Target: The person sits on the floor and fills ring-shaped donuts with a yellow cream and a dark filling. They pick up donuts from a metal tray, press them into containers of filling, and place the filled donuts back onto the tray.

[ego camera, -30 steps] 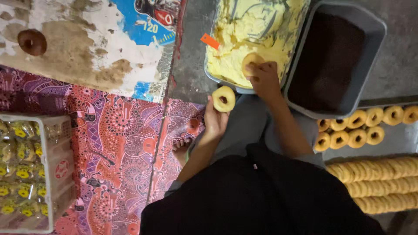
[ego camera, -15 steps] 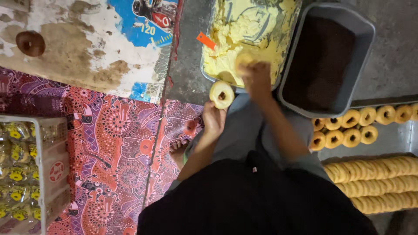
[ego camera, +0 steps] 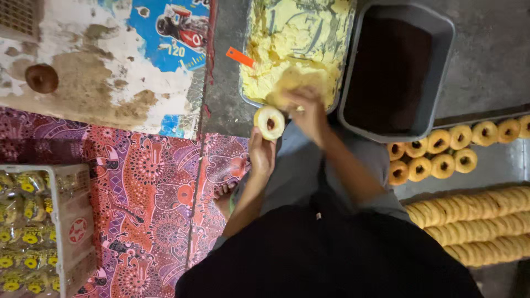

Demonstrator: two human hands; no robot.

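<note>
Cream could get dropped: ring pastry pinched by left hand, right hand blurred, grip can't be told.

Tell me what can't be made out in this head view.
- Right hand: motion-blurred, so whatever it grips over the cream tray is unclear.
- Ring in the left hand: its underside is hidden by the fingers.
- Dark tray: contents too dark to tell.
- Ring rows: cut off by the right edge.
- Packet crate: cut off by the left edge.
</note>
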